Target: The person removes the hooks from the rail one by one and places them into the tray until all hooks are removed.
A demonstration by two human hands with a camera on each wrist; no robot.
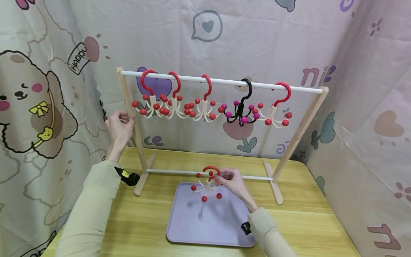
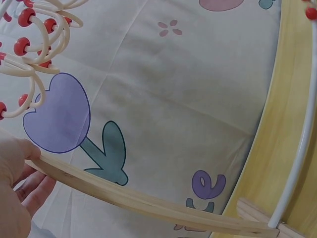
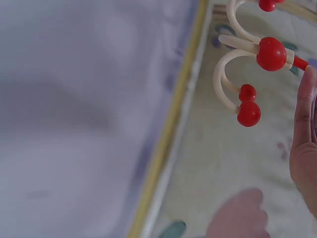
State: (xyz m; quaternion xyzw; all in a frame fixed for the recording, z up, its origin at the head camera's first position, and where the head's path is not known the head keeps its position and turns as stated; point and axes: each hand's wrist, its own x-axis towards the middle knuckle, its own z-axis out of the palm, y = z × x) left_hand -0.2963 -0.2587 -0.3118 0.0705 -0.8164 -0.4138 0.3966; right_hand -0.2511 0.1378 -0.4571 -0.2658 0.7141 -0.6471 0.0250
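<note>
My left hand (image 1: pixel 118 129) grips the left wooden post (image 1: pixel 139 142) of a hanging rack, thumb on one side and fingers on the other in the left wrist view. My right hand (image 1: pixel 234 184) pinches the red hook of a multi-arm hook hanger (image 1: pixel 208 186), whose cream arms end in red balls (image 3: pixel 271 54). That hanger is held above a light purple tray (image 1: pixel 208 232). From the rack's white top rail (image 1: pixel 221 81) hang several similar red-hooked hangers (image 1: pixel 205 107) and, among them, one black hanger (image 1: pixel 240 109) with magenta balls.
The rack stands on a wooden table (image 1: pixel 144 221), its right post (image 1: pixel 300 134) leaning outward and its feet (image 1: pixel 274 184) flat. A white lower bar (image 1: pixel 173 172) runs behind the tray. Printed curtains (image 1: pixel 205 46) enclose the back and sides.
</note>
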